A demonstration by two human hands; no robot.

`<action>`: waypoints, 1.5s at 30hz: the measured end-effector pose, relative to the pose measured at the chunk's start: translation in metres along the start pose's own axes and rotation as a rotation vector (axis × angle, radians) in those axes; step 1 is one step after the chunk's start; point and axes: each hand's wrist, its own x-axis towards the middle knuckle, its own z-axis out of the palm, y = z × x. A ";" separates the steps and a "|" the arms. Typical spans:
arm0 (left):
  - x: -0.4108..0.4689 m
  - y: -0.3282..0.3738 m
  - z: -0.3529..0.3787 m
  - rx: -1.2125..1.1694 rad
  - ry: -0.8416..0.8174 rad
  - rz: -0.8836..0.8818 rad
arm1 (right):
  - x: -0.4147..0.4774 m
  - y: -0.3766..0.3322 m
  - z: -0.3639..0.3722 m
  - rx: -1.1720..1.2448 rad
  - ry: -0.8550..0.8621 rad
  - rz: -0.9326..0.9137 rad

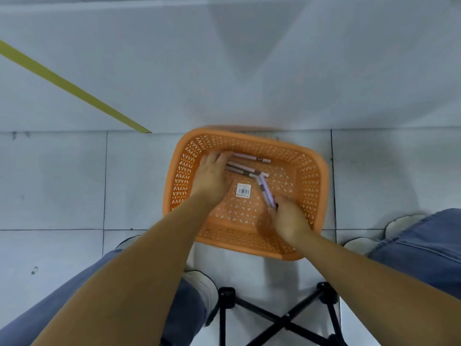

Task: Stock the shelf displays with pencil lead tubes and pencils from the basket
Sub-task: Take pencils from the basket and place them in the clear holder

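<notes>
Underfoot, grey tiles (50,183) ringed the orange basket (321,168); right hand (289,218) gripped a lilac pencil (266,192); left hand (212,173) covered pencils (245,169), grip unclear.

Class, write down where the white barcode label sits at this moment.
In the head view, the barcode label lies on the floor of the orange basket near its centre, between the left hand and right hand, just below the loose pencils.

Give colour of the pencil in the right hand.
Lilac pencil with a brown band, held by the right hand; head view shows it best.
</notes>
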 end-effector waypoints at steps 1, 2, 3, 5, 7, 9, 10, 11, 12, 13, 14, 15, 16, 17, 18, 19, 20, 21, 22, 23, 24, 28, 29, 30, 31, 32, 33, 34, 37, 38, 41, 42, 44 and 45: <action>0.008 0.004 0.002 0.021 -0.027 0.027 | 0.001 -0.001 -0.002 0.067 0.011 0.050; 0.014 0.007 0.004 0.042 -0.064 0.043 | 0.002 -0.002 -0.003 0.127 0.013 0.093; 0.019 0.009 0.007 0.068 -0.100 0.051 | 0.003 -0.002 -0.005 0.173 0.012 0.125; 0.024 0.010 0.013 0.142 -0.142 0.052 | 0.006 -0.002 -0.008 0.208 0.008 0.165; 0.026 0.009 0.018 0.218 -0.139 0.037 | 0.010 -0.001 -0.010 0.209 0.000 0.188; 0.028 0.006 0.021 0.277 -0.143 0.024 | 0.013 -0.001 -0.009 0.212 -0.008 0.204; 0.028 0.004 0.022 0.296 -0.151 0.017 | 0.014 -0.001 -0.009 0.219 -0.014 0.211; 0.028 0.001 0.023 0.310 -0.168 0.009 | 0.016 -0.002 -0.009 0.226 -0.021 0.219; 0.028 -0.002 0.024 0.319 -0.195 0.000 | 0.016 -0.002 -0.009 0.227 -0.026 0.224; 0.028 -0.004 0.026 0.319 -0.226 -0.007 | 0.017 -0.002 -0.010 0.225 -0.030 0.226; 0.027 -0.006 0.027 0.305 -0.253 -0.016 | 0.018 -0.002 -0.010 0.230 -0.033 0.224; 0.025 -0.006 0.027 0.280 -0.268 -0.031 | 0.018 -0.001 -0.012 0.245 -0.035 0.223; 0.022 -0.006 0.027 0.248 -0.274 -0.048 | 0.017 -0.002 -0.013 0.268 -0.041 0.224; 0.017 -0.005 0.026 0.202 -0.276 -0.067 | 0.016 -0.002 -0.016 0.292 -0.052 0.221; 0.012 -0.002 0.025 0.128 -0.277 -0.093 | 0.015 -0.004 -0.019 0.312 -0.072 0.210; 0.004 0.003 0.022 0.014 -0.279 -0.135 | 0.012 -0.006 -0.023 0.333 -0.093 0.191; -0.004 0.010 0.019 -0.126 -0.280 -0.187 | 0.009 -0.010 -0.029 0.362 -0.108 0.168; -0.013 0.018 0.017 -0.262 -0.271 -0.240 | 0.005 -0.016 -0.035 0.402 -0.116 0.143; -0.020 0.027 0.014 -0.369 -0.246 -0.282 | 0.000 -0.022 -0.041 0.449 -0.118 0.113; -0.026 0.036 0.010 -0.454 -0.210 -0.311 | -0.004 -0.029 -0.048 0.497 -0.116 0.076; -0.034 0.046 0.005 -0.552 -0.169 -0.337 | -0.010 -0.035 -0.055 0.525 -0.108 0.030; -0.057 0.084 -0.030 -0.961 -0.052 -0.306 | -0.036 -0.058 -0.085 0.541 -0.041 -0.176; -0.061 0.092 -0.041 -1.000 -0.041 -0.279 | -0.045 -0.064 -0.093 0.557 -0.035 -0.221; -0.065 0.100 -0.053 -1.034 -0.032 -0.246 | -0.054 -0.069 -0.101 0.576 -0.031 -0.262; -0.069 0.108 -0.064 -1.065 -0.027 -0.212 | -0.065 -0.074 -0.109 0.592 -0.027 -0.297; -0.073 0.115 -0.075 -1.086 -0.028 -0.191 | -0.075 -0.079 -0.116 0.608 -0.022 -0.328; -0.079 0.123 -0.087 -1.096 -0.035 -0.175 | -0.085 -0.083 -0.124 0.613 -0.015 -0.359; -0.084 0.130 -0.099 -1.098 -0.042 -0.153 | -0.096 -0.088 -0.133 0.609 -0.003 -0.390; -0.104 0.154 -0.134 -1.069 -0.026 -0.061 | -0.127 -0.104 -0.162 0.592 0.025 -0.487; -0.110 0.162 -0.146 -1.025 0.005 -0.036 | -0.138 -0.110 -0.173 0.591 0.026 -0.526; -0.124 0.183 -0.182 -0.928 0.107 0.037 | -0.171 -0.128 -0.207 0.553 0.061 -0.643; -0.128 0.190 -0.196 -0.908 0.140 0.052 | -0.181 -0.133 -0.220 0.562 0.087 -0.670; -0.135 0.203 -0.224 -0.863 0.210 0.085 | -0.199 -0.141 -0.246 0.558 0.154 -0.708; -0.138 0.209 -0.239 -0.862 0.236 0.118 | -0.207 -0.145 -0.260 0.518 0.196 -0.733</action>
